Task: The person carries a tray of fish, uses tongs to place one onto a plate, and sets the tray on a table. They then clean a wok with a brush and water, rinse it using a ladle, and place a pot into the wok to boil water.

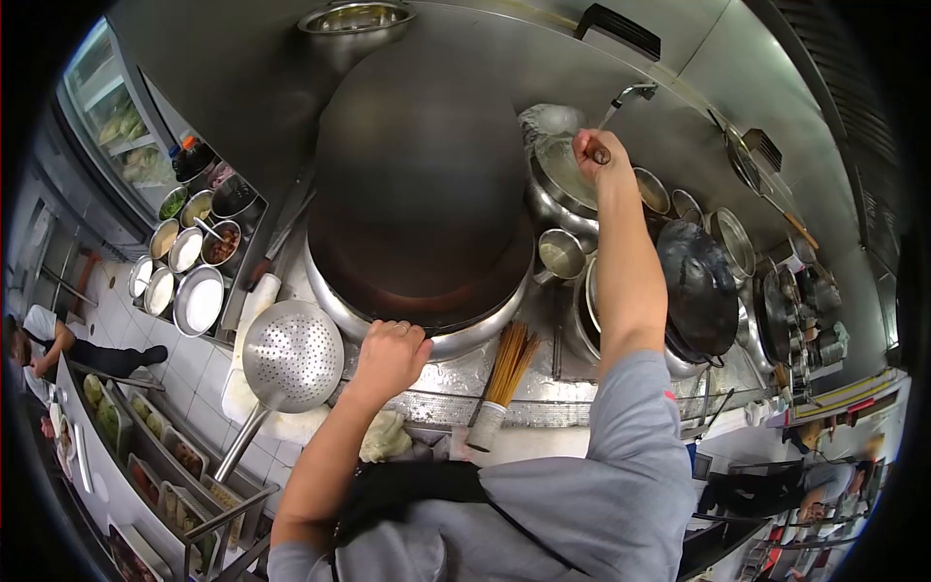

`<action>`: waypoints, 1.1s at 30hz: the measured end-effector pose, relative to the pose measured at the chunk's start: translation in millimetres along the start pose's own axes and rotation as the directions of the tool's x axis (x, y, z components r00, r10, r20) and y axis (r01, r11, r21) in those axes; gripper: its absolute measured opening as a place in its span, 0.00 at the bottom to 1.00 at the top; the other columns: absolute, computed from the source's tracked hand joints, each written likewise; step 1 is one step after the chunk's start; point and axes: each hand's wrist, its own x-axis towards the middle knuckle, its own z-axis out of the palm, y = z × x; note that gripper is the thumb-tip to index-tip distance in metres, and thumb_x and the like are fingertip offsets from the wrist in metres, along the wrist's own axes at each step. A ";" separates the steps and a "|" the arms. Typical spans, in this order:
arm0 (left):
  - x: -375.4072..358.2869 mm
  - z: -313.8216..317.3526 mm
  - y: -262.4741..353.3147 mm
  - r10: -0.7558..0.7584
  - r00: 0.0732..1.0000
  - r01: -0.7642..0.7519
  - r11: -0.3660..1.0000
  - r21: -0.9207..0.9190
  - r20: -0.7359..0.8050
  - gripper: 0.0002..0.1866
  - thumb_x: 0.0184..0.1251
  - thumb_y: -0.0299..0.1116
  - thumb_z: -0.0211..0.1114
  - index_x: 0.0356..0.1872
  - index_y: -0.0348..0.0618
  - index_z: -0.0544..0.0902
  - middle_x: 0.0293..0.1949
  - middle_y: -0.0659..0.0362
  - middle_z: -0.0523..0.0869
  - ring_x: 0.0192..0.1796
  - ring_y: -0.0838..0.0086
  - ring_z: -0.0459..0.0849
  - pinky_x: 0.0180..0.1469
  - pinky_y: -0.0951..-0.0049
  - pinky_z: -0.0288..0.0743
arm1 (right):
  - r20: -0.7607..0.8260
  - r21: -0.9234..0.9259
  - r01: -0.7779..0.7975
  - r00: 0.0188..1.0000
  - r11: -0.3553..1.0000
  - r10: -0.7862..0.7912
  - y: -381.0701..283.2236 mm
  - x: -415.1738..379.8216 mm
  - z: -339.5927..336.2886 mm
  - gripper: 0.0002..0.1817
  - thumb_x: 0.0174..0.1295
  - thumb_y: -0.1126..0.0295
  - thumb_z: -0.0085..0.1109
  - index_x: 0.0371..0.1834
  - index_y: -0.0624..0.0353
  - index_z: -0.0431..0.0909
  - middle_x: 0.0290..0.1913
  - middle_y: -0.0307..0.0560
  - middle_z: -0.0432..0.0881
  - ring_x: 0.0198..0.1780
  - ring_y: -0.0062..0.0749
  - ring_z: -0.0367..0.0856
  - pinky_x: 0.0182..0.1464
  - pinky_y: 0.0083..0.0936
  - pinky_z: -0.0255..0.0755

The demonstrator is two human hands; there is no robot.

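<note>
My left hand [393, 357] is closed at the near rim of a large dark wok [422, 175], which sits in the round metal ring of the stove. My right hand [600, 160] reaches far forward, its fingers wrapped round a wooden-handled tool [602, 156] whose butt end points up at me. Below that hand stands a metal pot [561, 199] of cloudy liquid; the tool's working end is hidden. A perforated strainer [294, 355] lies left of my left hand. A bamboo wok brush [509, 369] rests on the steel counter between my arms.
Bowls of seasonings [202, 299] stand at the left. A tap [635, 92] juts from the back wall. A second wok [696, 289] and several pots flank my right arm. One person [44, 339] is far left, another [824, 485] far right.
</note>
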 end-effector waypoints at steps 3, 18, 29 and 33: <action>1.2 2.0 -0.7 -0.029 0.998 0.030 1.000 -0.009 0.062 0.12 0.64 0.38 0.66 0.27 0.40 0.83 0.27 0.52 0.83 0.34 0.56 0.83 0.42 0.57 0.73 | -0.013 -0.555 0.038 0.998 0.831 -0.054 0.3 -3.0 9.2 0.07 0.59 0.79 0.55 0.23 0.63 0.73 0.18 0.46 0.76 0.17 0.33 0.77 0.20 0.28 0.75; -1.5 21.9 -25.2 0.078 0.997 -0.077 0.996 0.045 -0.020 0.14 0.59 0.38 0.67 0.17 0.43 0.80 0.19 0.55 0.83 0.24 0.60 0.84 0.34 0.60 0.75 | 0.091 -0.936 -0.106 0.849 -0.335 -0.521 47.7 -154.9 -90.6 0.25 0.54 0.68 0.60 0.57 0.64 0.78 0.50 0.67 0.84 0.48 0.57 0.86 0.53 0.42 0.78; 0.1 19.2 -26.0 0.062 0.998 -0.063 0.997 0.051 0.026 0.15 0.61 0.39 0.66 0.18 0.43 0.81 0.19 0.53 0.84 0.23 0.60 0.84 0.33 0.60 0.77 | -0.035 0.302 -0.029 0.999 0.953 0.041 32.5 -94.5 -73.6 0.11 0.69 0.78 0.48 0.26 0.63 0.64 0.21 0.40 0.70 0.17 0.24 0.73 0.17 0.13 0.74; 2.0 14.6 -24.0 0.052 0.997 -0.057 0.995 0.085 0.053 0.15 0.62 0.40 0.65 0.18 0.44 0.82 0.18 0.53 0.84 0.22 0.61 0.85 0.33 0.62 0.77 | 0.022 0.374 -0.046 0.999 0.926 0.041 21.8 -62.3 -38.6 0.09 0.69 0.78 0.48 0.29 0.64 0.64 0.21 0.40 0.70 0.17 0.24 0.74 0.17 0.13 0.74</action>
